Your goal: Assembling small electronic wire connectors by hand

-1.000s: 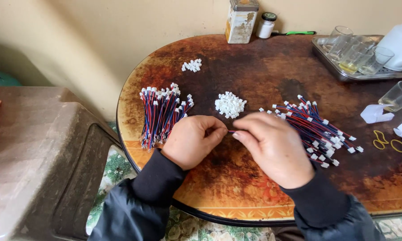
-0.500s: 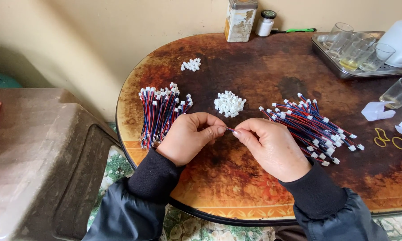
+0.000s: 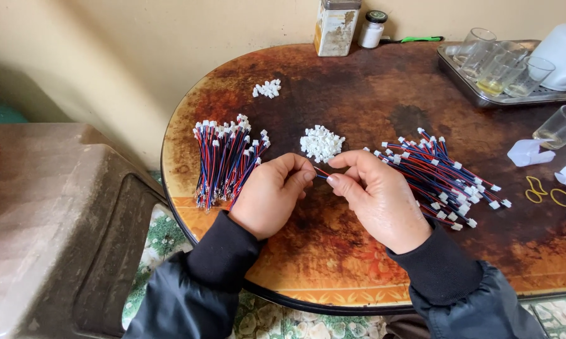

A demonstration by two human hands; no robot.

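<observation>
Head view: your left hand (image 3: 271,194) and right hand (image 3: 377,196), fingertips pinched shut on one red-blue wire (image 3: 320,172), just below the white connector pile (image 3: 321,142) on the worktop (image 3: 333,251).

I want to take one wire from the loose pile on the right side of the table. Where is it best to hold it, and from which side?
Grip it probably by its white plug end, coming from the right. The loose pile of wires fans out there, so the plugs lie apart near the rim of the table, while the far-left ends sit crowded beside the right hand.
</observation>
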